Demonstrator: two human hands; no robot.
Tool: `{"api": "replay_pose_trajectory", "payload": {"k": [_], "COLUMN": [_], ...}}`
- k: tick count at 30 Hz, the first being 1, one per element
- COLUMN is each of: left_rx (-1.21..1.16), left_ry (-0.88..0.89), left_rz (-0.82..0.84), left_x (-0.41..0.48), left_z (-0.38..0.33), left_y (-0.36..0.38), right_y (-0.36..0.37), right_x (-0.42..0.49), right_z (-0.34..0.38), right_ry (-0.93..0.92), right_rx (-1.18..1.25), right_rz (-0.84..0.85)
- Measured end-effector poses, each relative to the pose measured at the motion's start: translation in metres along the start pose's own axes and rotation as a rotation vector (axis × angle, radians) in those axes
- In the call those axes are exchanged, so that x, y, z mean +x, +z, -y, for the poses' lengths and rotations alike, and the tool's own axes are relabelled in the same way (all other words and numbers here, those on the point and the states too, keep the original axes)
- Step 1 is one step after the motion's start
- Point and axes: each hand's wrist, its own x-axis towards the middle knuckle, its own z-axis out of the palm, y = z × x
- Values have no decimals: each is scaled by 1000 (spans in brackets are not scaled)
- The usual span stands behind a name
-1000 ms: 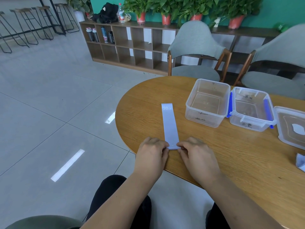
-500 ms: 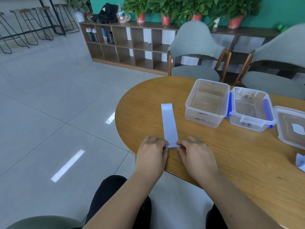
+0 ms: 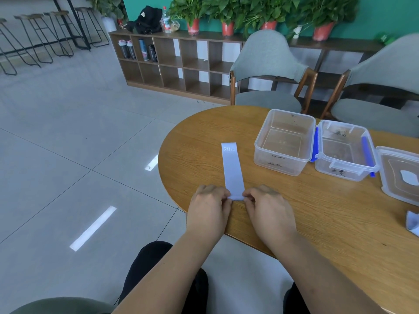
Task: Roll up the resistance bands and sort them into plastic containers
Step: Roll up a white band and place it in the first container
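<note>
Inched forward, left hand (image 3: 208, 207) and right hand (image 3: 269, 209) pinch the band (image 3: 233, 168) at its near end.

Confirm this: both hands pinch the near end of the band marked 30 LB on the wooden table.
Wrong number: the head view shows the band marked 20 LB. Otherwise right: left hand and right hand pinch its near end on the table.

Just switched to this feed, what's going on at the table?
A person at the wooden table pinches the near end of a pale 20 LB resistance band with the left hand and right hand, starting the roll; the rest lies flat. A lidless clear container and a blue-clipped container stand to its right, nothing visible inside. A crumpled pale piece, maybe another band, lies far right.
</note>
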Motion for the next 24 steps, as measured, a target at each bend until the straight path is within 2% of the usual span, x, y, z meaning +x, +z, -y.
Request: {"api": "replay_pose_trajectory", "payload": {"k": [7, 13, 24], "left_rx": [18, -27, -15], "left_ry": [-6, -63, -63], "left_rz": [4, 10, 16], "left_x": [2, 5, 8], "left_z": [0, -4, -2], "left_y": [2, -1, 3], "right_y": [2, 1, 3], "right_x": [5, 9, 12], "right_z": [0, -2, -1], "right_ry": [9, 39, 14], "right_rx": [-15, 119, 54], "right_rz": [12, -8, -5]}}
